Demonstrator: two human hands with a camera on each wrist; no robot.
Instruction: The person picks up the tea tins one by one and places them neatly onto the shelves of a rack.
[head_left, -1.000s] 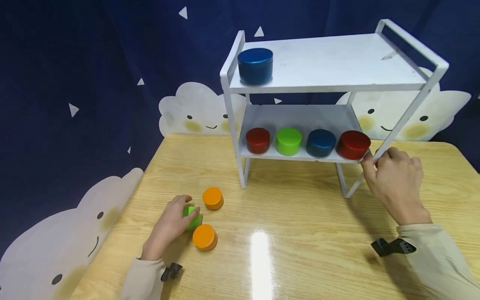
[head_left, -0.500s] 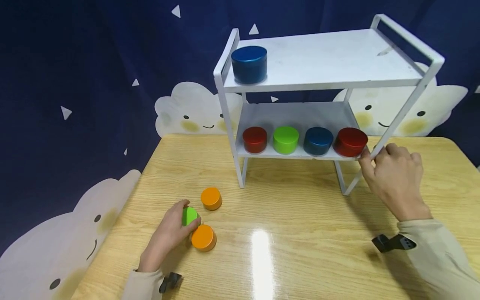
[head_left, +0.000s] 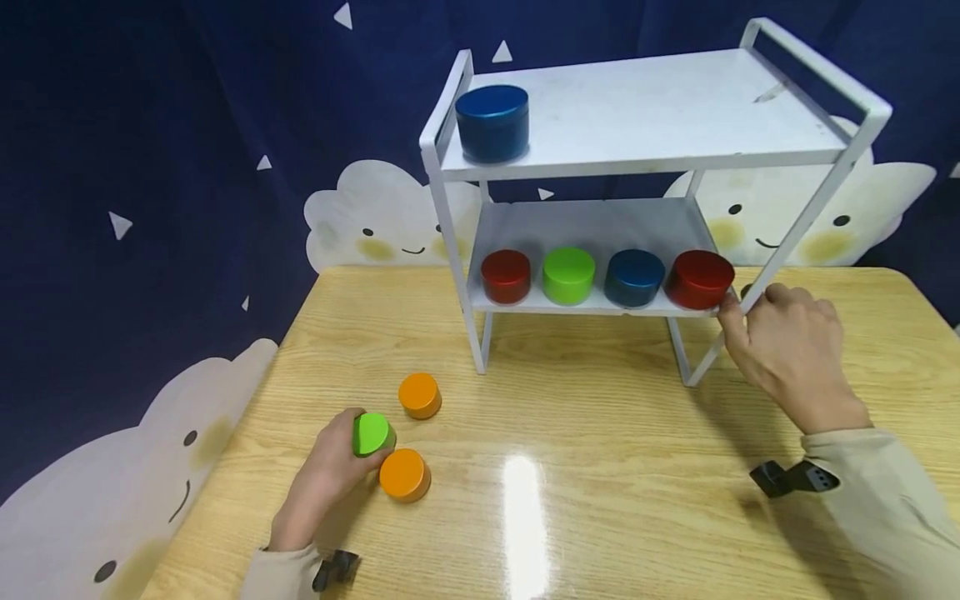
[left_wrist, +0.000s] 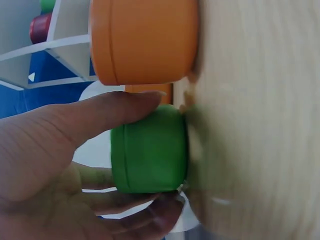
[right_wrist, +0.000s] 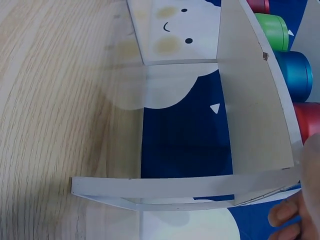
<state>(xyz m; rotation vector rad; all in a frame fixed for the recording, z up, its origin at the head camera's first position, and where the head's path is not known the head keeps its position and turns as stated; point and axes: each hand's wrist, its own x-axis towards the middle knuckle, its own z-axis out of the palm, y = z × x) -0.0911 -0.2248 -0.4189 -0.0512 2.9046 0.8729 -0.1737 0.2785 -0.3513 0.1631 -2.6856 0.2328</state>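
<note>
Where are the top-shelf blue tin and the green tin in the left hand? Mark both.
Blue tin [head_left: 492, 129]: head view, on its curved side.
Green tin [left_wrist: 152, 150]: left wrist view, on its curved side.

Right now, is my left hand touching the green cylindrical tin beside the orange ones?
Touching. The left wrist view shows your left hand gripping the green tin, thumb and fingers on opposite sides.

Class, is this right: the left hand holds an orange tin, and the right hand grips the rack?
Not quite: the left hand holds a green tin, not an orange one, as the left wrist view shows. The right hand does grip the rack.
</note>
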